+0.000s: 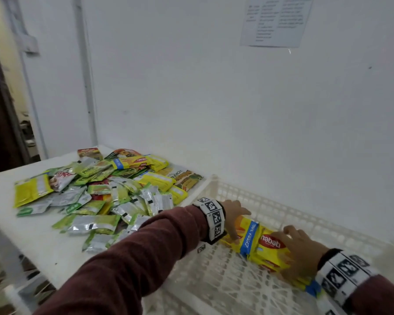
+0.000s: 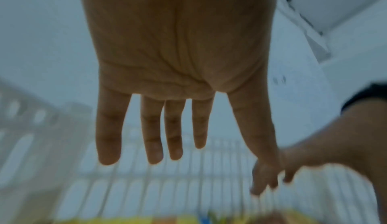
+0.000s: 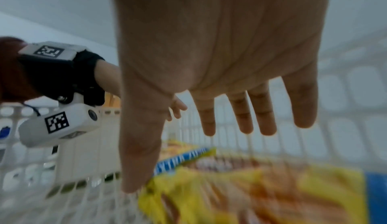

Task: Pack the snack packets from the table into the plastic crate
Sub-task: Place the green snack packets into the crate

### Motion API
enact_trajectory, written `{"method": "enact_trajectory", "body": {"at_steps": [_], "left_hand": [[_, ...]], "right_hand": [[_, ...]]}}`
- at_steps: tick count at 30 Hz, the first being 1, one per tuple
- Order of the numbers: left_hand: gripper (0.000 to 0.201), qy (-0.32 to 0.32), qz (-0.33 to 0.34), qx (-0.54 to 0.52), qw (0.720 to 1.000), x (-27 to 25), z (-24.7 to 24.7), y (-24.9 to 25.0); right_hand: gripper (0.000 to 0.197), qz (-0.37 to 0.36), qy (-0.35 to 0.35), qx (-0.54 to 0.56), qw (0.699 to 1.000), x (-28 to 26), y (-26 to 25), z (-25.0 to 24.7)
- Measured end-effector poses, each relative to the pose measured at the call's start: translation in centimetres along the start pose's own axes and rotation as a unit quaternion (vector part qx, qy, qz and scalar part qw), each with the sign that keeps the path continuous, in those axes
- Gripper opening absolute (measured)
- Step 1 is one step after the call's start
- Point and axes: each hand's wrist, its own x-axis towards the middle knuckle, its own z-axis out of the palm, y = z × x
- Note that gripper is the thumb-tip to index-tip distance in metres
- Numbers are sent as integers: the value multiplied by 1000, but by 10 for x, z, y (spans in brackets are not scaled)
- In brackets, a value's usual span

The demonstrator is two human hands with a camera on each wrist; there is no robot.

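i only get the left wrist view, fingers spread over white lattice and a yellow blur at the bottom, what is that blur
Observer: A stack of yellow Nabati wafer packets with blue bands, lying inside the white plastic lattice crate.
Operator: is my left hand gripping them
Observer: No; the left hand rests open-fingered on the stack's left end.
Operator: and the right hand
Observer: The right hand lies spread over the stack's right end, fingers straight.
Operator: anything left to pack
Observer: Yes, a big pile of green, yellow and silver sachets sits on the white table left of the crate.
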Motion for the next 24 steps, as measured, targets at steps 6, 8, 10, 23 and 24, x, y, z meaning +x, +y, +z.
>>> {"method": "enact_trajectory", "body": {"at_steps": [6, 8, 10, 23, 24], "left_hand": [[63, 94, 37, -181, 978, -46, -51, 1], [60, 127, 62, -198, 970, -69, -68, -6], [58, 151, 77, -194, 966, -96, -83, -20], [52, 142, -26, -121, 982, -212, -63, -221], [53, 124, -37, -109, 986, -214, -53, -235]], "right_hand": [[153, -43, -21, 46, 998, -16, 9, -42], [136, -45, -11, 56, 997, -29, 7, -63], [104, -42, 5, 82, 996, -41, -3, -81], [37, -112, 81, 56, 989, -39, -253, -183], [39, -112, 91, 49, 988, -25, -274, -186]]}}
